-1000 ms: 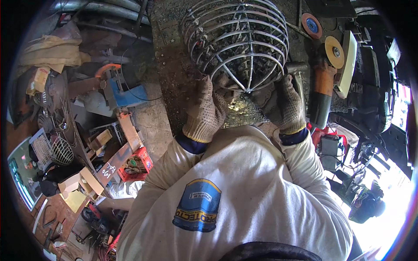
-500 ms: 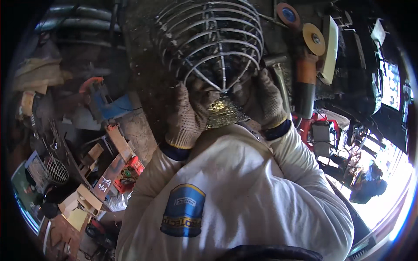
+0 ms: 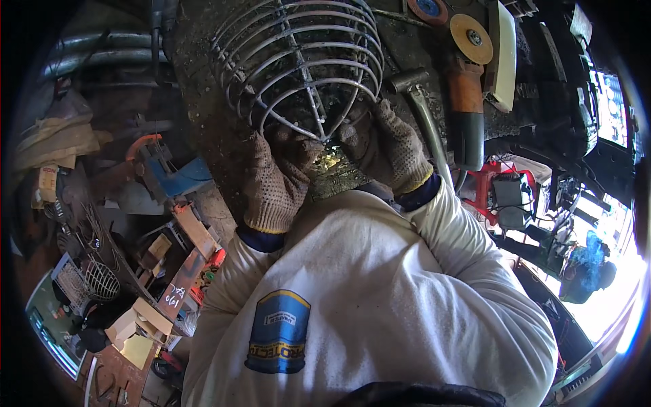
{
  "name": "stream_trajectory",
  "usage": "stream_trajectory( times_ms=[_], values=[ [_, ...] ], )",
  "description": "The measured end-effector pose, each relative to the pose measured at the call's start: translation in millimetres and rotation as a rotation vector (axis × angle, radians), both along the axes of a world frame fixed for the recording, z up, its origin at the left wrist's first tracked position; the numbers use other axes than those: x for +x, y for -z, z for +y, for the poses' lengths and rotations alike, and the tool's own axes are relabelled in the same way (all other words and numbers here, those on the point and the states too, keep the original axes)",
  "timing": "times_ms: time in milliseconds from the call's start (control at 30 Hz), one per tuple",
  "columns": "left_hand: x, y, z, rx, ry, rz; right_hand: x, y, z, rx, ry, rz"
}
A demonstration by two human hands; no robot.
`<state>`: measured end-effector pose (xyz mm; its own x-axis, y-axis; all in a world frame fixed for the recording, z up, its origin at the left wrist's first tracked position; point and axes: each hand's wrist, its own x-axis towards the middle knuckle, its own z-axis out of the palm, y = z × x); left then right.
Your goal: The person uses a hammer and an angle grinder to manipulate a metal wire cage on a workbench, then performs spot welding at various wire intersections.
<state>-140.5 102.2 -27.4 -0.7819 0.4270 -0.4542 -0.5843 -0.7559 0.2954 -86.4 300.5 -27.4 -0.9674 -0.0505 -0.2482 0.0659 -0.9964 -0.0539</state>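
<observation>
In front of me is a domed cage (image 3: 303,68) of bent metal rods, curved ribs welded along a central spine and meeting in a point toward me. My left hand (image 3: 274,180), in a dotted knit work glove, is closed on the cage's near left rim, thumb upright against the rod. On the near right rim my right hand (image 3: 401,150), gloved alike, holds on the same way. Both sets of fingers curl under the rods and are partly in shadow. Beneath the cage's tip, a lit yellowish patch (image 3: 332,166) shows between my wrists.
Right of my right hand lies a hammer (image 3: 427,125), beside an orange and black angle grinder (image 3: 466,102). A reddish disc (image 3: 427,8) sits beyond. At left are an open cardboard box (image 3: 139,322) and another wire cage (image 3: 102,279). Someone in dark clothing (image 3: 588,271) is at far right.
The cage and both hands appear further left in the picture, with the cage slightly turned; the surroundings have shifted too. Both hands keep their hold. Smoke now shows near the person at far right.
</observation>
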Motion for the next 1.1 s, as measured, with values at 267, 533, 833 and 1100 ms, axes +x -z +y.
stream_trajectory(
  times_ms=[267,533,833,1100],
  values=[
    [-5.1,-12.6,-11.2,0.044,0.087,-0.105,-5.0,-25.3,1.9,0.055,-0.067,-0.111],
    [-2.8,-30.1,-13.2,-0.63,0.133,0.463,8.8,-36.5,7.3,0.636,-0.098,-0.276],
    [-65.0,-53.5,-47.0,-1.695,0.071,1.638,9.9,-42.2,2.9,2.291,-0.058,-0.265],
    [-166.3,-46.9,-16.0,-1.449,0.075,1.746,6.3,-23.0,-20.4,2.355,0.144,-0.431]
  ],
)
